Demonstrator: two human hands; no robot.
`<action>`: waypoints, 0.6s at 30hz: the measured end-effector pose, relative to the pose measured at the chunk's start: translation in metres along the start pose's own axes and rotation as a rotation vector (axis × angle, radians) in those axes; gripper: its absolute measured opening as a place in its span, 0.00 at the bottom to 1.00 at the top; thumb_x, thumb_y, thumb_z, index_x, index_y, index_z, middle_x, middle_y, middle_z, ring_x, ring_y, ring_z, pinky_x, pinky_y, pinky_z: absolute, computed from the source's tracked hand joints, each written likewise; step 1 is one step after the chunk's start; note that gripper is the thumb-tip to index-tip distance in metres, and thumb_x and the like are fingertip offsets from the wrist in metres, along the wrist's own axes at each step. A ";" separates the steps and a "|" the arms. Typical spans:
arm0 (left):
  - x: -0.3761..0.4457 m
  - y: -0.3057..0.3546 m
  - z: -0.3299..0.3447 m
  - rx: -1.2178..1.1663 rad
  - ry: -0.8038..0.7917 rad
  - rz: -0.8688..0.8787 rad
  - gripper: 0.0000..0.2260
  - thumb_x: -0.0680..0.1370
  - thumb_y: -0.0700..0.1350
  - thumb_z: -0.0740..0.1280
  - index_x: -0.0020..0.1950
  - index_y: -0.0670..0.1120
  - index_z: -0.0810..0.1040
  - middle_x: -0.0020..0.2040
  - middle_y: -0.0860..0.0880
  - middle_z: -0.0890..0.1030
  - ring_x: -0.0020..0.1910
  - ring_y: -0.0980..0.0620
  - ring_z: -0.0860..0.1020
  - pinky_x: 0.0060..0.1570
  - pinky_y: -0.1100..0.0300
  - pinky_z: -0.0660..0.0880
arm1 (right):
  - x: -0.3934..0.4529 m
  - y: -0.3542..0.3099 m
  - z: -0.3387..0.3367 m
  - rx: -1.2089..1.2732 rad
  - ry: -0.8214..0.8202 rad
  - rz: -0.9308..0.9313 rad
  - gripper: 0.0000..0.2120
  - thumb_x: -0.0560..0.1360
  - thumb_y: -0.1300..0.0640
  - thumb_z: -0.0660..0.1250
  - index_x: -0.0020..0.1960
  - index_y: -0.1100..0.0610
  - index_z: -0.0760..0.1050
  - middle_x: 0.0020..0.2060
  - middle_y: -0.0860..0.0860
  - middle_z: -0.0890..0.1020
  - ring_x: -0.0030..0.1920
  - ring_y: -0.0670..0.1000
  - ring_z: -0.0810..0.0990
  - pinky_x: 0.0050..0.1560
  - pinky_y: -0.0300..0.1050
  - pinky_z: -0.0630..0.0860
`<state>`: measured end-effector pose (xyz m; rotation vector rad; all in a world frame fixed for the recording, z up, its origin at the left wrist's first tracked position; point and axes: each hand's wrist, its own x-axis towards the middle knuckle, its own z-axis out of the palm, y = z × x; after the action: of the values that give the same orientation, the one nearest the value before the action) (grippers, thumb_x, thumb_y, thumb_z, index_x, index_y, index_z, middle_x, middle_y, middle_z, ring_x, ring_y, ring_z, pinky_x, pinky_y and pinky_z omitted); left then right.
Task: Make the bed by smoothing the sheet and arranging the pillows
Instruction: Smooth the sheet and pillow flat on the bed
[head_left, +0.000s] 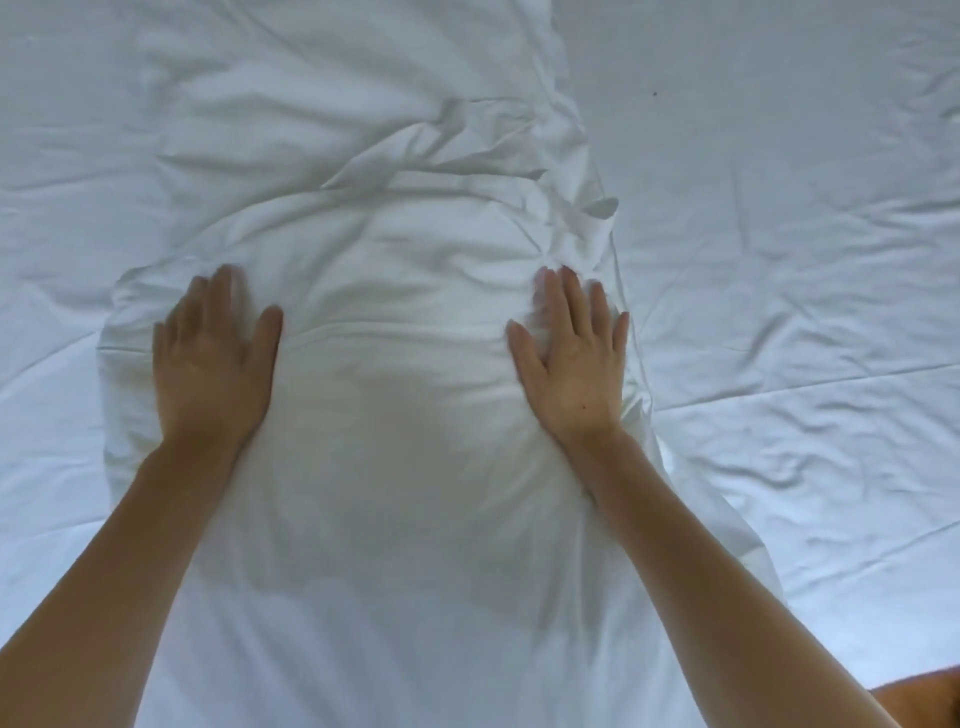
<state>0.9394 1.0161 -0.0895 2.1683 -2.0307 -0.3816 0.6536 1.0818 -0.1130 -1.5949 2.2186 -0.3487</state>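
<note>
A white pillow (395, 415) lies in front of me on the white sheet (779, 260), its long side running away from me. My left hand (210, 358) presses flat on the pillow's left side, fingers straight and slightly blurred. On the pillow's right side my right hand (574, 358) lies flat with fingers spread. Behind it, a second white pillow or bunched case (337, 119) lies crumpled at the far middle. Both forearms reach in from the bottom corners.
Wrinkled sheet spreads to the left (57, 218) and to the right of the pillows. A small dark speck (654, 94) sits on the sheet at the far right. A brown surface (919, 701) shows at the bottom right corner.
</note>
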 end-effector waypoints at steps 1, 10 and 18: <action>-0.008 0.005 -0.003 -0.056 0.030 0.036 0.27 0.81 0.56 0.55 0.74 0.41 0.61 0.71 0.36 0.67 0.70 0.37 0.65 0.70 0.42 0.60 | -0.008 0.002 -0.004 0.011 0.029 0.012 0.33 0.77 0.37 0.49 0.77 0.53 0.58 0.76 0.53 0.62 0.76 0.60 0.56 0.73 0.64 0.51; 0.034 0.115 -0.007 -0.120 -0.237 0.312 0.41 0.72 0.69 0.62 0.76 0.44 0.57 0.72 0.41 0.66 0.70 0.41 0.65 0.70 0.45 0.61 | -0.099 0.058 -0.044 0.226 -0.307 0.527 0.47 0.67 0.27 0.60 0.78 0.47 0.48 0.74 0.49 0.64 0.74 0.52 0.61 0.75 0.55 0.54; 0.025 0.174 0.003 0.155 -0.461 0.258 0.44 0.64 0.72 0.68 0.70 0.45 0.66 0.61 0.42 0.77 0.57 0.40 0.76 0.51 0.51 0.70 | -0.189 0.098 -0.073 0.148 -0.140 0.429 0.43 0.66 0.24 0.54 0.74 0.48 0.63 0.70 0.47 0.69 0.71 0.49 0.63 0.71 0.47 0.63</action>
<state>0.7736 0.9785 -0.0458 1.9978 -2.6248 -0.7700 0.5907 1.2907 -0.0580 -1.0003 2.2898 -0.2598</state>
